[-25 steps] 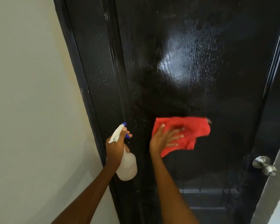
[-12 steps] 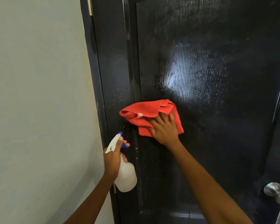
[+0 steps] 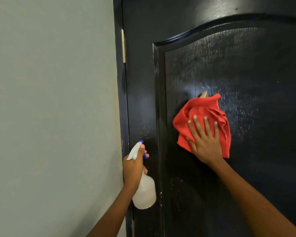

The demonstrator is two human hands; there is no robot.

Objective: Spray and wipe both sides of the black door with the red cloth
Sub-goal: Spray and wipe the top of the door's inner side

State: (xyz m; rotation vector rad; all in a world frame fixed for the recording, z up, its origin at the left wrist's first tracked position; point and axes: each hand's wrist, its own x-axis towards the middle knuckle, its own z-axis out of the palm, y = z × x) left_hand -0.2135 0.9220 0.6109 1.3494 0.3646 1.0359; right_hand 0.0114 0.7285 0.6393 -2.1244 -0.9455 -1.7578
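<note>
Honestly, with the right hand (image 3: 205, 144) spread flat pressing the red cloth (image 3: 203, 117) on the door (image 3: 255, 65) panel and the left hand (image 3: 132, 168) gripping the spray bottle (image 3: 144, 194), I'd chase those droplets right of it.

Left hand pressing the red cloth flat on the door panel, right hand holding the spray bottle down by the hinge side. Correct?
Hands are swapped. The head view shows the right hand pressing the red cloth flat on the black door panel, fingers spread, and the left hand holding the spray bottle by the hinge side. The rest stands.
</note>
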